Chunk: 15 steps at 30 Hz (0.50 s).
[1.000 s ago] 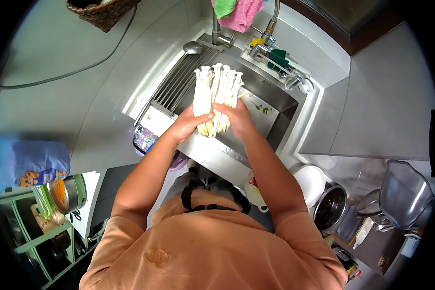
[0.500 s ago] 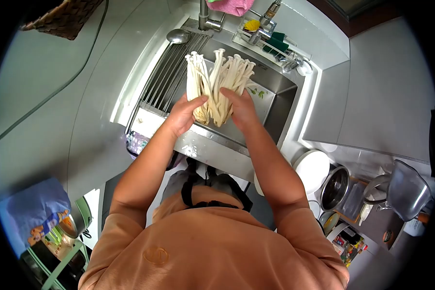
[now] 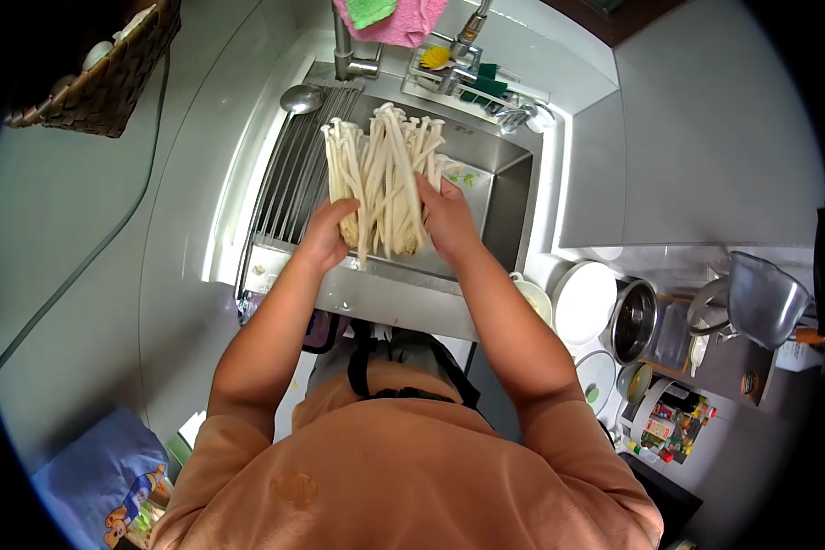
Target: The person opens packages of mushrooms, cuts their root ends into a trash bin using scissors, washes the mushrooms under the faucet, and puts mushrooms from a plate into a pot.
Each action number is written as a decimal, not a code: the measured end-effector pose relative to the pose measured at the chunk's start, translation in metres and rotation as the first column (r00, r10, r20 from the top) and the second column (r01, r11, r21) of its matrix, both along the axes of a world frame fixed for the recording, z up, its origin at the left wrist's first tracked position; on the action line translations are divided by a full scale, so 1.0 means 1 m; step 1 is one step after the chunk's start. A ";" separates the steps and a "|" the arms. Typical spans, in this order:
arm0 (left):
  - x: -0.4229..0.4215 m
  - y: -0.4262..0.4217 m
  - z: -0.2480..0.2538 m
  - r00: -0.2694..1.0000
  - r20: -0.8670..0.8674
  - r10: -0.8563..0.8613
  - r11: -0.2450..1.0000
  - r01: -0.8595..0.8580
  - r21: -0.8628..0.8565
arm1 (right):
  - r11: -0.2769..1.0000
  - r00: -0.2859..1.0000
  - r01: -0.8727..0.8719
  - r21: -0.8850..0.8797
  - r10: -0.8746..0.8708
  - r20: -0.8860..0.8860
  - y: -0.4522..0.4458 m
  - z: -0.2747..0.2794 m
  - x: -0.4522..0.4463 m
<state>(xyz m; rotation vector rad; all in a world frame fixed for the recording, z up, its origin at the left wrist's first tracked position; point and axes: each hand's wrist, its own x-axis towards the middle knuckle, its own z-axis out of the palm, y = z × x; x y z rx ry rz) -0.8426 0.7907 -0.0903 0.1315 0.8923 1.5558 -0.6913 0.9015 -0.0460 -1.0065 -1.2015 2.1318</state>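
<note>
A wide bunch of long white mushrooms (image 3: 390,179) is held over the steel sink (image 3: 509,197), caps pointing away from me. My left hand (image 3: 330,234) grips its left side, thumb across the stems. On the right side, my right hand (image 3: 447,218) is closed round the stems, thumb on top. The bunch is fanned out between the hands, and a few stems hang lower than the rest. Green scraps (image 3: 463,179) lie in the sink, beyond my right hand.
A drying rack (image 3: 284,183) with a ladle (image 3: 302,99) covers the sink's left part. The faucet (image 3: 353,60) and a sponge caddy (image 3: 458,87) stand behind. A woven basket (image 3: 110,87) is upper left; bowls (image 3: 585,302) and pots stand at right.
Both hands have spread the mushrooms from a tighter bunch into a wider fan, and some stems now hang lower. The view has shifted, so the sink appears further left.
</note>
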 end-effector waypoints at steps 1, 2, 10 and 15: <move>0.002 0.001 0.001 1.000 -0.003 0.012 1.000 -0.012 -0.005 | 0.999 0.999 0.037 -0.021 -0.037 0.000 0.002 -0.001 0.002; 0.004 0.002 0.002 1.000 0.002 -0.001 1.000 0.001 0.014 | 0.996 0.997 0.072 -0.044 -0.072 0.001 0.003 -0.001 0.004; 0.015 0.014 0.012 0.998 -0.039 -0.055 0.988 0.060 0.141 | 0.997 0.992 0.005 -0.071 -0.014 -0.129 0.010 0.012 0.016; 0.026 0.019 0.028 0.999 -0.034 0.010 1.000 -0.009 0.024 | 0.987 0.993 -0.039 -0.159 0.021 -0.114 0.030 0.015 0.024</move>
